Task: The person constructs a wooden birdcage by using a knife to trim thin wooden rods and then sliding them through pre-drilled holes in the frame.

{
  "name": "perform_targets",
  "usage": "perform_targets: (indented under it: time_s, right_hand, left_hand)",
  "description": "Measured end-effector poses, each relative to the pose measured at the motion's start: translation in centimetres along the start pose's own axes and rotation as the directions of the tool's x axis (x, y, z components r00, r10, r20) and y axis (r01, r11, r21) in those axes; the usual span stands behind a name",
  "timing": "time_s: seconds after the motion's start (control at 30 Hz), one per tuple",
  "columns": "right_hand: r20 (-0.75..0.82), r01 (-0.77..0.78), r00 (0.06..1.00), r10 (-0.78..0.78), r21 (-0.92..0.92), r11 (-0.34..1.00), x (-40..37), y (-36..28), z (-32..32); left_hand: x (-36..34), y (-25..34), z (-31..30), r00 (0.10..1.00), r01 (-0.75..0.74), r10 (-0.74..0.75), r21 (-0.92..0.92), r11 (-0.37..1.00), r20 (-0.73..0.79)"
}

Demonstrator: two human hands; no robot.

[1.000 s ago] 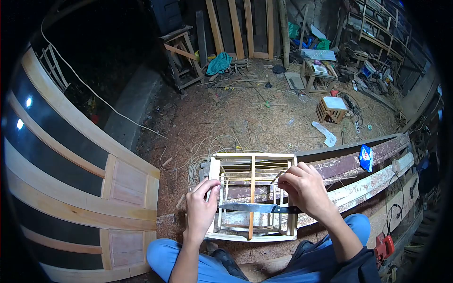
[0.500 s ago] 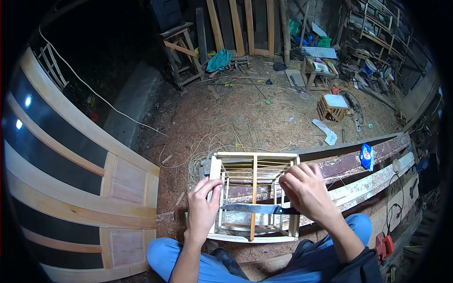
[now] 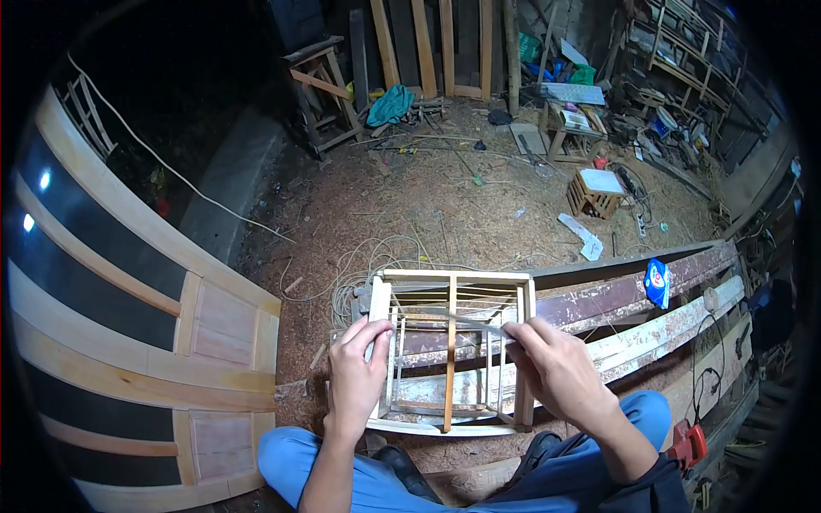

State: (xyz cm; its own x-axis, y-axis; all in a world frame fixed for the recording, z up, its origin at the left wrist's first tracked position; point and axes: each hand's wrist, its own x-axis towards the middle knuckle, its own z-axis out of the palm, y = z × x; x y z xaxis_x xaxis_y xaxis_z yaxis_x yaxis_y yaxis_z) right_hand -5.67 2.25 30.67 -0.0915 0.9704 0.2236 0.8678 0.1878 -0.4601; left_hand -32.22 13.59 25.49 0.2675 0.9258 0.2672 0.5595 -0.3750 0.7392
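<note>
A small slatted wooden frame point(image 3: 451, 368) stands before my knees, with a darker middle strip and thin sticks strung across it. My left hand point(image 3: 357, 368) is closed at its left side rail, thumb and fingers pinching there. My right hand point(image 3: 560, 368) is closed at the right side of the frame, above the rail. From its fingers a knife point(image 3: 475, 324) points left across the frame. The blade shows nearly edge-on as a thin grey line, and the handle is hidden in the hand.
Long weathered planks point(image 3: 667, 329) run off to the right, with a blue packet point(image 3: 657, 284) on them. Panelled wooden doors point(image 3: 227, 321) lean at the left. A red tool point(image 3: 687, 445) lies by my right knee. Beyond are coiled cord point(image 3: 355, 282) and a slatted crate point(image 3: 596, 195).
The knife, earlier lying flat-side visible across the frame's middle, is now higher and turned edge-on, its handle inside my right hand. My left hand stays at the left rail.
</note>
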Motion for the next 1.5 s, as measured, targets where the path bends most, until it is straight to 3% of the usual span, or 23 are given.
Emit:
perform_targets:
  time_s: [0.07, 0.13, 0.17, 0.3, 0.53, 0.7, 0.87, 0.93, 1.07, 1.17, 1.23, 1.3, 1.4, 1.5]
  right_hand:
    - [-0.062, -0.048, 0.997, 0.046, -0.030, 0.998, 0.4, -0.5, 0.7]
    - [-0.246, -0.133, 0.959, 0.138, 0.039, 0.990, 0.9, -0.4, 2.7]
    - [-0.319, -0.084, 0.944, 0.086, 0.022, 0.996, 1.1, 0.3, 4.1]
    - [-0.321, -0.103, 0.943, 0.085, -0.040, 0.994, 1.7, -0.2, 4.6]
    - [-0.281, -0.108, 0.954, 0.109, 0.016, 0.994, 1.8, 0.5, 4.9]
    - [-0.190, -0.113, 0.975, 0.116, 0.024, 0.993, 2.0, 0.6, 4.3]
    - [-0.186, -0.094, 0.978, 0.094, 0.009, 0.996, 2.1, 0.8, 4.1]
    - [-0.181, -0.090, 0.980, 0.085, -0.017, 0.996, 2.0, 0.7, 4.2]
    - [-0.267, -0.040, 0.963, 0.020, -0.069, 0.997, 2.0, 0.3, 5.1]
    - [-0.324, -0.031, 0.946, 0.001, -0.087, 0.996, 1.8, 0.5, 5.9]
    - [-0.342, -0.045, 0.940, 0.018, -0.070, 0.997, 1.9, 0.6, 5.9]
    - [-0.353, -0.050, 0.935, 0.018, -0.083, 0.995, 1.9, 0.7, 5.9]
    - [-0.338, -0.051, 0.941, 0.016, -0.093, 0.994, 1.8, 1.1, 5.3]
    - [-0.333, -0.108, 0.939, 0.090, -0.037, 0.993, 1.9, 1.6, 4.3]
  left_hand:
    - [0.0, -0.1, 0.2, 1.000, -0.022, 0.022, -0.003, 1.000, -0.006]
    - [0.1, 0.0, 0.2, 1.000, -0.007, 0.007, -0.008, 1.000, 0.000]
    - [0.2, 0.0, 0.2, 1.000, 0.009, -0.009, -0.012, 1.000, 0.003]
    - [0.1, -1.2, 0.4, 0.998, -0.064, 0.064, 0.032, 0.997, -0.007]
    - [-0.4, -1.3, 0.5, 0.994, 0.098, -0.097, -0.013, 0.995, 0.052]
    - [-0.3, -1.5, 0.4, 0.998, 0.043, -0.042, -0.002, 0.999, 0.050]
    - [-0.1, -1.2, 0.4, 0.998, 0.046, -0.047, 0.010, 0.999, 0.037]
    - [0.1, -1.0, 0.1, 0.994, 0.077, -0.072, -0.068, 0.995, 0.079]
    - [0.1, -0.2, 0.1, 0.993, 0.086, -0.077, -0.106, 0.991, 0.088]
    - [-0.2, -0.3, 0.3, 0.996, 0.063, -0.059, -0.062, 0.996, 0.067]
    - [-0.2, -0.2, 0.3, 0.985, -0.121, 0.149, 0.272, 0.955, -0.084]
    - [-0.3, 0.8, -0.2, 0.992, -0.079, 0.105, 0.299, 0.951, -0.073]
    - [-0.3, 2.4, -0.5, 0.981, -0.193, 0.193, 0.320, 0.927, 0.033]
    - [-0.7, 4.0, 0.6, 0.963, -0.264, 0.265, 0.296, 0.918, 0.038]
